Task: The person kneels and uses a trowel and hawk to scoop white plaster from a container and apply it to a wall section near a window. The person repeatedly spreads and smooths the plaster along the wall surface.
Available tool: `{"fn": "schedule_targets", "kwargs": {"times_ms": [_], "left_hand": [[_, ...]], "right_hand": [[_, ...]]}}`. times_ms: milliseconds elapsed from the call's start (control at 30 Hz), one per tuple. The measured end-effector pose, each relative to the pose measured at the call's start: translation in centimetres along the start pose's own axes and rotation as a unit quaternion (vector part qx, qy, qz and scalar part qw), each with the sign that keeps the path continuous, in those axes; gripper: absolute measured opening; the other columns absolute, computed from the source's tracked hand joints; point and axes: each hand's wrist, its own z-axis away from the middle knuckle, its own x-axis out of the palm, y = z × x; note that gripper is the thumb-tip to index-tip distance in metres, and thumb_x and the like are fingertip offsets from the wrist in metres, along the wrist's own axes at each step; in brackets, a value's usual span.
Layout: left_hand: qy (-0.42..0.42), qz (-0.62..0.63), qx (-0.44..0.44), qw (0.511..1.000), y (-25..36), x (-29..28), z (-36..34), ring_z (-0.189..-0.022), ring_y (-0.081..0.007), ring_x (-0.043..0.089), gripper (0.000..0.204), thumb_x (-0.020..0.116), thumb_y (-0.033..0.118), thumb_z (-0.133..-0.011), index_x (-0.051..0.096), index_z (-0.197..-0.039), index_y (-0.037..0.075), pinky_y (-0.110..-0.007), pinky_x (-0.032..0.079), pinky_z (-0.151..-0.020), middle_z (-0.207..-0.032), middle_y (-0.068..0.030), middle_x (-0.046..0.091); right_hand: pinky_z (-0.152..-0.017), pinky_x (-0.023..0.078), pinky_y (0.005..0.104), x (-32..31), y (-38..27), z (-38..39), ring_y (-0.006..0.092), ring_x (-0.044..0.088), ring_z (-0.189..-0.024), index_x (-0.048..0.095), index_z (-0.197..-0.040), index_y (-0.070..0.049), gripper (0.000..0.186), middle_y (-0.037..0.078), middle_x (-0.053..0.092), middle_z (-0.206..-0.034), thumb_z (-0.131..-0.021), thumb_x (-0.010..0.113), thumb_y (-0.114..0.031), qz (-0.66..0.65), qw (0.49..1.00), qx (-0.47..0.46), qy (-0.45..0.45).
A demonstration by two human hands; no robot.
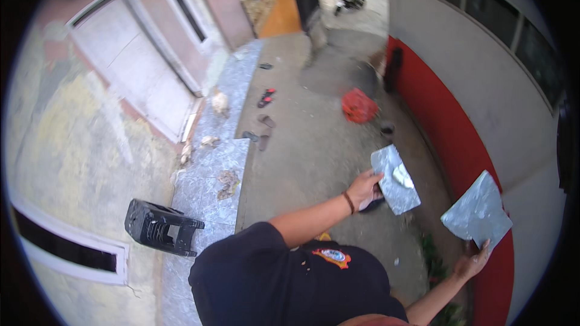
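My left hand, with a dark bracelet at the wrist, grips the edge of a small, roughly rectangular piece of grey marbled tile. A whitish patch or lump lies on this piece's upper face. Farther right, my right hand is closed on the lower edge of a larger, broken-edged piece of grey tile. The two pieces are held apart in the air, the larger one close to the red part of the wall. The far sides of both pieces are hidden.
A black plastic stool lies tipped on the grey tiled ledge at left. Sandals lie on the concrete beside it. A red plastic bag sits ahead, near the red and grey wall. Farther off stands a motorcycle.
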Motion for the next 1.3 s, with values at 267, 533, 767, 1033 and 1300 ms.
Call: {"fn": "schedule_targets", "kwargs": {"times_ms": [267, 533, 767, 1033, 1300], "left_hand": [[0.181, -0.027, 0.200, 0.963, -3.3, -3.5, 3.4, -0.109, -0.0185, 0.062, 0.031, 0.059, 0.021, -0.099, 0.053, -0.128, 0.010, -0.042, 0.052, -0.094, -0.119, -0.0051, 0.063], [0.383, -0.052, 0.342, 0.857, 0.5, 1.4, 7.8, -0.097, -0.0207, 0.068, 0.023, 0.052, 0.015, -0.102, 0.053, -0.120, 0.001, -0.038, 0.061, -0.081, -0.112, -0.0101, 0.065], [0.436, -0.104, 0.435, 0.781, 7.2, 4.6, 6.2, -0.101, -0.0192, 0.066, 0.027, 0.051, 0.015, -0.103, 0.055, -0.124, 0.000, -0.037, 0.061, -0.080, -0.113, -0.0114, 0.064], [0.513, -0.614, 0.331, 0.501, 15.9, 8.0, 8.1, -0.107, -0.0368, 0.062, 0.047, 0.058, 0.008, -0.092, 0.052, -0.139, 0.004, -0.040, 0.051, -0.090, -0.121, -0.0208, 0.061], [0.511, -0.690, 0.260, 0.442, 18.9, 8.3, 9.8, -0.110, -0.0385, 0.057, 0.059, 0.059, 0.000, -0.083, 0.051, -0.141, 0.008, -0.043, 0.047, -0.096, -0.125, -0.0210, 0.056]], "right_hand": [[-0.107, 0.042, 0.0482, 5.0, 9.6, -9.2, 0.0334, 0.052, -0.126, 0.041, -0.143, 0.003, 0.059, 0.018, 0.050, -0.141, -0.097, 0.053, -0.032, -0.173, 0.922, 0.295, -0.182], [-0.102, 0.044, 0.0412, 20.5, 13.4, -1.3, 0.0269, 0.057, -0.117, 0.047, -0.133, 0.005, 0.048, 0.013, 0.059, -0.124, -0.091, 0.059, -0.016, -0.031, 0.876, 0.286, -0.388], [-0.101, 0.043, 0.0367, 31.0, 15.7, 3.0, 0.0235, 0.056, -0.115, 0.045, -0.135, 0.002, 0.045, 0.012, 0.056, -0.128, -0.094, 0.058, -0.008, 0.007, 0.838, 0.296, -0.459], [-0.105, 0.042, 0.0406, 40.8, 14.6, 9.9, 0.0236, 0.055, -0.118, 0.044, -0.136, 0.002, 0.044, 0.011, 0.056, -0.128, -0.094, 0.056, -0.009, -0.087, 0.729, 0.531, -0.423], [-0.100, 0.048, 0.0433, 45.8, 16.9, 12.8, 0.0243, 0.062, -0.113, 0.053, -0.126, -0.004, 0.032, 0.008, 0.063, -0.121, -0.094, 0.053, -0.012, -0.133, 0.636, 0.630, -0.426]]}}
